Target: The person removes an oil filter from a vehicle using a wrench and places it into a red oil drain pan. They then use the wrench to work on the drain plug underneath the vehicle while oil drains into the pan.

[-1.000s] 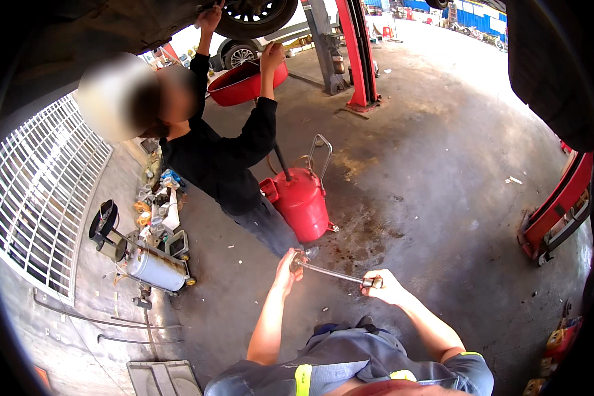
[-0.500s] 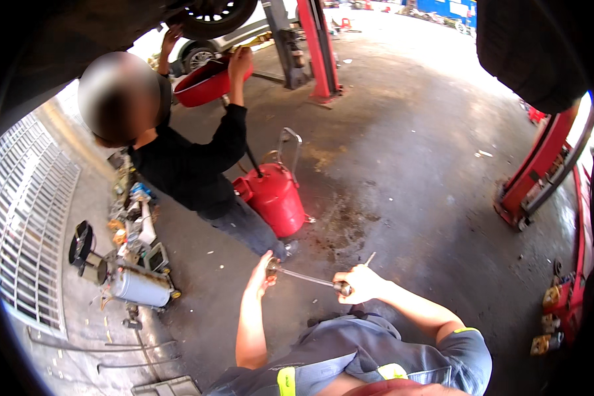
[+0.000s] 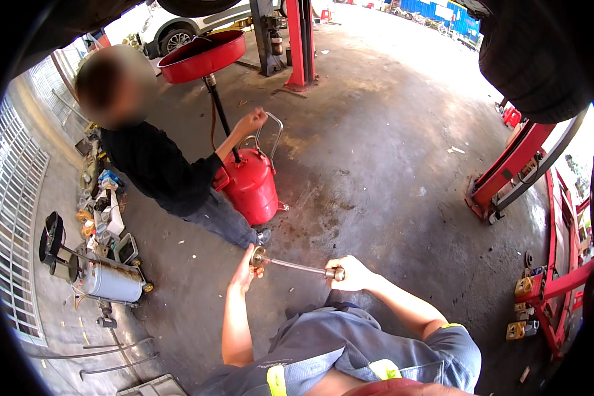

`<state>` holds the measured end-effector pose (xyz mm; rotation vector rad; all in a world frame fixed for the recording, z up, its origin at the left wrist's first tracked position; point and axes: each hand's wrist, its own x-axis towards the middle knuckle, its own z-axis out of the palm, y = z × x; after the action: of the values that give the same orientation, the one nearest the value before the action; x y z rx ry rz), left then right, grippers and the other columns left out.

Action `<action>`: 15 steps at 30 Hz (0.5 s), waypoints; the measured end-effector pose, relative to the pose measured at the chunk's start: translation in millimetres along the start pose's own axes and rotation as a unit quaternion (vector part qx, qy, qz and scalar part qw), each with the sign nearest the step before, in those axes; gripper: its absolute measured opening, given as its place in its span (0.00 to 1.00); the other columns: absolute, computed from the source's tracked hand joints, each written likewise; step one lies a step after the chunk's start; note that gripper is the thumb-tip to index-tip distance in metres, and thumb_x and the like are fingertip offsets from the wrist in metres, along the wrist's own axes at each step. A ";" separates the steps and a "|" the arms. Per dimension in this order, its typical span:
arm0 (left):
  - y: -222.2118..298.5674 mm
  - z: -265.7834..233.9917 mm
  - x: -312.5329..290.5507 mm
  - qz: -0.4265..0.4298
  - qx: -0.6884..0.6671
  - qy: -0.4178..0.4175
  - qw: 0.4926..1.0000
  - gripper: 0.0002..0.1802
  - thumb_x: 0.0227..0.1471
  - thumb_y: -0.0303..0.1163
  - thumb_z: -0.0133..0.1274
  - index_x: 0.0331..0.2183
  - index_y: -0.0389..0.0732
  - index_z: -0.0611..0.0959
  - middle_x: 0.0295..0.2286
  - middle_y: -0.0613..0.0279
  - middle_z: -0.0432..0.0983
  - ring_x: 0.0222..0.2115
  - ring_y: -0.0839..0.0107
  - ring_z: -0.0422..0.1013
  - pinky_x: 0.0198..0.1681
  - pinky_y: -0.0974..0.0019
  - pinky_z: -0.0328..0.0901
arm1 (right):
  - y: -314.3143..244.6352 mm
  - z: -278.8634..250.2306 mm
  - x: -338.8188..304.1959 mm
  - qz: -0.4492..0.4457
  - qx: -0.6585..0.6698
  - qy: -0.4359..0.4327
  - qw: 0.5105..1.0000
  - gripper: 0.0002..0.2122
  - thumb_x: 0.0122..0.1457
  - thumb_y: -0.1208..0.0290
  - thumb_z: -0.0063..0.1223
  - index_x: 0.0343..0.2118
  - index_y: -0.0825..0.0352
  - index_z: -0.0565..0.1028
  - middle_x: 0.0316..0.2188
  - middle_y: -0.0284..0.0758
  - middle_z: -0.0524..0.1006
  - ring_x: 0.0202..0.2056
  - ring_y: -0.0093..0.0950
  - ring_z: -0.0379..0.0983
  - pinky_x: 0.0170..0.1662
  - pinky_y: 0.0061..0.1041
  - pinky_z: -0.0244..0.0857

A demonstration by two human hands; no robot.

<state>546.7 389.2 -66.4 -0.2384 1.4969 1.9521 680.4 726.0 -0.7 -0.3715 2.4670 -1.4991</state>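
My left hand (image 3: 242,274) has its fingers closed around a round metal cup-shaped socket (image 3: 257,255). A slim extension bar (image 3: 296,266) runs from this socket across to the right, held roughly level in front of my waist. At its other end is the round metal head (image 3: 337,272) of what looks like a ratchet, with my right hand (image 3: 356,274) wrapped about it. The ratchet's handle is hidden by that hand.
A co-worker in a black top (image 3: 155,165) stands ahead on the left, one hand near a red oil drainer (image 3: 252,188) with a raised pan (image 3: 204,59). Red lift posts (image 3: 301,46) stand ahead and right. A grey wheeled tank (image 3: 112,280) is left; a tyre (image 3: 534,66) hangs upper right.
The co-worker's hands have left the red pan; one is lowered toward the drainer's handle. My view has shifted rightward. My hands keep hold of the socket and ratchet.
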 end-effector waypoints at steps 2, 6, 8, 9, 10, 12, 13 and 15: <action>1.5 -9.7 -3.0 0.043 -0.013 -0.014 0.999 0.35 0.63 0.67 0.44 0.45 0.42 0.81 0.26 0.66 0.77 0.16 0.79 0.64 0.23 0.71 0.60 | -4.5 6.4 5.1 -0.007 0.039 0.000 0.999 0.12 0.50 0.61 0.64 0.32 0.64 0.79 0.20 0.31 0.76 0.24 0.24 0.71 0.32 0.27 0.68; 17.4 -27.9 -2.6 0.114 -0.007 0.014 0.993 0.30 0.64 0.62 0.49 0.43 0.42 0.81 0.26 0.66 0.75 0.17 0.81 0.63 0.19 0.73 0.58 | -26.3 25.4 17.5 -0.034 -0.021 -0.010 0.999 0.20 0.52 0.51 0.69 0.34 0.64 0.78 0.19 0.34 0.75 0.21 0.30 0.73 0.30 0.30 0.69; 41.9 -33.8 -3.7 0.116 0.025 0.039 0.992 0.28 0.64 0.59 0.50 0.41 0.41 0.81 0.25 0.67 0.74 0.16 0.83 0.62 0.17 0.74 0.56 | -50.0 38.2 22.3 -0.096 -0.129 0.007 0.987 0.24 0.49 0.48 0.72 0.37 0.64 0.77 0.18 0.35 0.75 0.18 0.34 0.73 0.28 0.32 0.69; 55.4 -38.0 -4.4 0.125 0.024 0.023 0.992 0.26 0.64 0.57 0.50 0.39 0.41 0.82 0.24 0.68 0.74 0.15 0.84 0.62 0.16 0.75 0.56 | -57.1 44.6 25.8 -0.107 -0.161 -0.014 0.981 0.32 0.45 0.38 0.72 0.40 0.63 0.76 0.14 0.38 0.71 0.17 0.42 0.71 0.26 0.37 0.69; 71.2 -42.5 -5.0 0.132 0.025 0.006 0.991 0.25 0.64 0.55 0.51 0.38 0.41 0.82 0.23 0.69 0.73 0.15 0.84 0.61 0.16 0.76 0.55 | -61.8 49.5 30.5 -0.118 -0.181 -0.026 0.976 0.34 0.44 0.36 0.72 0.40 0.63 0.76 0.14 0.38 0.70 0.17 0.42 0.71 0.25 0.37 0.68; 111.4 -44.3 -13.1 0.177 0.083 -0.021 0.981 0.24 0.64 0.54 0.51 0.38 0.40 0.81 0.22 0.69 0.72 0.15 0.85 0.61 0.15 0.76 0.55 | -70.3 57.0 43.6 -0.137 -0.220 -0.048 0.965 0.36 0.43 0.32 0.70 0.41 0.63 0.75 0.12 0.37 0.68 0.16 0.41 0.71 0.24 0.36 0.67; 134.6 -38.5 -20.1 0.201 0.098 -0.028 0.974 0.23 0.64 0.52 0.53 0.38 0.39 0.81 0.22 0.69 0.73 0.15 0.84 0.61 0.16 0.76 0.56 | -71.0 60.2 52.0 -0.190 -0.239 -0.034 0.952 0.36 0.45 0.32 0.67 0.39 0.63 0.71 0.12 0.38 0.69 0.14 0.42 0.71 0.20 0.36 0.66; 180.7 -21.3 -35.6 0.252 0.113 -0.063 0.959 0.20 0.63 0.47 0.56 0.38 0.37 0.81 0.23 0.68 0.74 0.16 0.83 0.62 0.17 0.76 0.57 | -76.8 61.9 66.9 -0.193 -0.261 -0.029 0.945 0.36 0.45 0.31 0.67 0.40 0.63 0.71 0.11 0.38 0.67 0.14 0.41 0.71 0.19 0.37 0.65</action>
<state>461.4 332.5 88.2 0.4005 1.8005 2.0957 644.8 618.1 35.6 -1.0281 2.8302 -0.8874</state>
